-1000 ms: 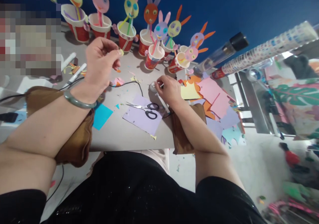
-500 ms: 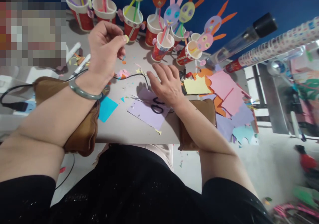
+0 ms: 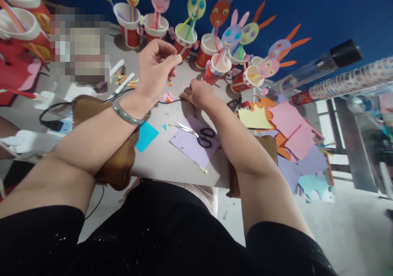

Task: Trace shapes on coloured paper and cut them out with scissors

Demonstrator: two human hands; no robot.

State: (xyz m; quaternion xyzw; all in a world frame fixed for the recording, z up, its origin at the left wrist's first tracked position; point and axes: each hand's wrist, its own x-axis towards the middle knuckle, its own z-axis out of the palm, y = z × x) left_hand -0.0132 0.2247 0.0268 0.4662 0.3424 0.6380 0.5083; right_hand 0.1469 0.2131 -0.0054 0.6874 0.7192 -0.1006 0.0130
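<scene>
My left hand (image 3: 156, 69) pinches a small yellow paper piece (image 3: 179, 58) between thumb and forefinger, in front of the row of cups. Lower over the table, my right hand (image 3: 199, 94) has its fingertips drawn together near the tabletop and a thin black cable. What they hold, if anything, is too small to make out. Closer to me, black-handled scissors (image 3: 194, 134) lie partly spread on a purple paper sheet (image 3: 190, 152). A blue paper piece (image 3: 147, 137) rests left of that sheet, partly beneath my left forearm.
Red paper cups (image 3: 216, 67) with paper-faced spoon figures line the back. Coloured paper sheets (image 3: 287, 124) pile up on the right, beside a clear tube (image 3: 310, 69) and a stack of cups (image 3: 346, 79). Brown cushions (image 3: 118, 173) lie under both forearms. White markers (image 3: 124, 86) lie left.
My view has turned left, so more cups show at that side. My right hand has moved off the scissors and its spread fingers have drawn together. My left hand keeps its pinch.
</scene>
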